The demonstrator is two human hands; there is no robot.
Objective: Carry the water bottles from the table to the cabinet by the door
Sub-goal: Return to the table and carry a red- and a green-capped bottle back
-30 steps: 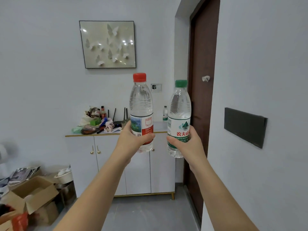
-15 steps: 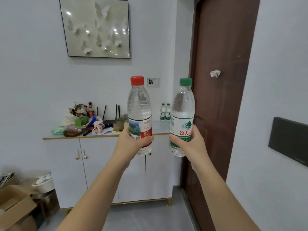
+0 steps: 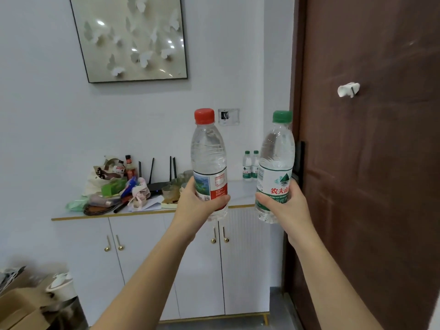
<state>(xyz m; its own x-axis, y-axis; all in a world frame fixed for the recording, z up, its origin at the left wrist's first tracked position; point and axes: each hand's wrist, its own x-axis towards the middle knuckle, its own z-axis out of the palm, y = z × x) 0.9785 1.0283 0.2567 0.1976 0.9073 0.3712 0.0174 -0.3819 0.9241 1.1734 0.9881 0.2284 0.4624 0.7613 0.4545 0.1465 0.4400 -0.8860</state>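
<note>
Your outstretched left hand [image 3: 195, 206] grips a red-capped bottle [image 3: 209, 167], right hand [image 3: 289, 206] a green-capped bottle [image 3: 275, 167], before the cabinet's [image 3: 152, 246] bare right end by the door [image 3: 369, 163].

Left bottle [image 3: 208, 153] in left hand [image 3: 194, 208], right bottle [image 3: 276, 160] in right hand [image 3: 291, 207], apart. Cabinet [image 3: 142, 258] beyond fingers; two small bottles [image 3: 251, 166] on it, between held pair. Door [image 3: 369, 175] right.
</note>
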